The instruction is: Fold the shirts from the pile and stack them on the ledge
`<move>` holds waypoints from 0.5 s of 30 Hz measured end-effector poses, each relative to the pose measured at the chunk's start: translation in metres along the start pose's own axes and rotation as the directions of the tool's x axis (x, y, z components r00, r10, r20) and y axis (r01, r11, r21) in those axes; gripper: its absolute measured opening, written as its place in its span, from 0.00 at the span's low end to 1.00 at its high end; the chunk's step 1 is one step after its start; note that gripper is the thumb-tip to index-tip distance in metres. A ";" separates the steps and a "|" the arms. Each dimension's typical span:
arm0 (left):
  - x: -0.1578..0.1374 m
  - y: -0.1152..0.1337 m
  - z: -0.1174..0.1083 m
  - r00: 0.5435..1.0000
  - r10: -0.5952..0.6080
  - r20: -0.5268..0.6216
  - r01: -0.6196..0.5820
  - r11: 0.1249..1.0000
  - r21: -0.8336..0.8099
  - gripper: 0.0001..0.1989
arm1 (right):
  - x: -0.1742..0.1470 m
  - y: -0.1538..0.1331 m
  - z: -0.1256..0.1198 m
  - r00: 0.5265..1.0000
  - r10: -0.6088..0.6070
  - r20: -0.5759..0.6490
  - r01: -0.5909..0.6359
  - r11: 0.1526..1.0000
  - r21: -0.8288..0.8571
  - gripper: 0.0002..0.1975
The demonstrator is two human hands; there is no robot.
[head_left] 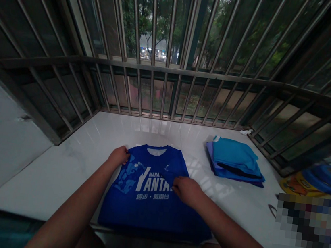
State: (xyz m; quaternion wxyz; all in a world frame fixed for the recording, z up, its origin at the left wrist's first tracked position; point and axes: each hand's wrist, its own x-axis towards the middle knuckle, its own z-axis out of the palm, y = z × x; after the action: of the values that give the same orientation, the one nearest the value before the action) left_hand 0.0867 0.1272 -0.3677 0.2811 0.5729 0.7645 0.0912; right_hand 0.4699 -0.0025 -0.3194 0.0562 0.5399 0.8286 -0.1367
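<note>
A blue T-shirt (154, 212) with white "MARATHON"-like and "YANTAI"-like lettering, partly covered, lies front up on the white ledge, its neckline away from me. My left hand (118, 157) is closed on the shirt's left shoulder edge, where a lighter blue patterned sleeve lies folded inward over the front. My right hand (187, 190) pinches blue fabric over the right side of the chest, covering the end of the lettering. The fingertips of both hands are partly hidden.
A stack of folded clothes (235, 159), light blue on top, lies at the right on the white ledge (70, 172). Farther right stand a blue and yellow container (307, 183) and a pixelated patch. Metal window bars (163, 91) enclose the ledge at the back and sides.
</note>
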 end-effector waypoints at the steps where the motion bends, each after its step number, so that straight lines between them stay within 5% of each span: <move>1: 0.000 0.000 0.000 1.000 0.002 -0.002 -0.002 1.000 0.006 0.12 | 0.006 0.003 -0.004 1.000 -0.003 -0.004 0.003 1.000 0.003 0.13; 10: 0.003 0.002 -0.013 0.998 -0.043 0.047 0.043 0.999 -0.007 0.08 | 0.087 0.004 -0.013 0.993 0.016 -0.118 -0.016 1.000 -0.002 0.10; 15: 0.004 -0.003 -0.018 0.987 -0.118 0.111 0.132 0.984 -0.124 0.12 | 0.109 0.028 -0.020 0.926 0.253 -0.279 -0.242 0.967 0.074 0.14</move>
State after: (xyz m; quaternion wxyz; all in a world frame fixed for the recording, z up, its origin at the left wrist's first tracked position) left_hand 0.0735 0.1334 -0.3557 0.3624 0.5080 0.7758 0.0935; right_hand 0.4518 0.1099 -0.3314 -0.0579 0.6551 0.7505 -0.0647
